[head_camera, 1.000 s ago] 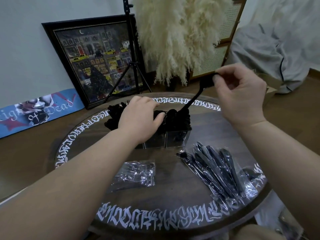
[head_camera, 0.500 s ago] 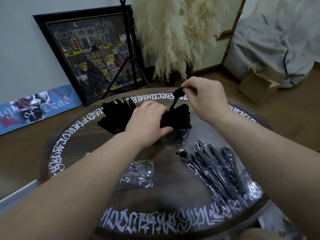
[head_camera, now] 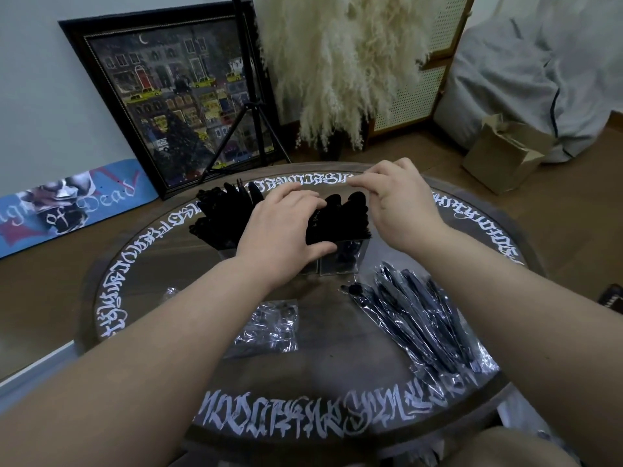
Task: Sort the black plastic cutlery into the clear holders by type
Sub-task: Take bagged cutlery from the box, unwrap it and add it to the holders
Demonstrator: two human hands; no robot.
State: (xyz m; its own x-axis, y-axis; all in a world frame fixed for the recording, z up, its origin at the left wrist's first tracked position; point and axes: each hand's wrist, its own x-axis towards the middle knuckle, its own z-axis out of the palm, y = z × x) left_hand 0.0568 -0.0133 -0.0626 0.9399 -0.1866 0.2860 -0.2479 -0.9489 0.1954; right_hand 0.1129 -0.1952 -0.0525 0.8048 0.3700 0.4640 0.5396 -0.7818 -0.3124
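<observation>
On the table [head_camera: 337, 375], bare wood shows in the near middle, between the crumpled wrapper [head_camera: 269, 326] on the left and the wrapped cutlery [head_camera: 421, 318] on the right. Farther back, the holders [head_camera: 340, 261] stand packed with upright cutlery, both hands over them. The table's left part and far right are bare.
</observation>
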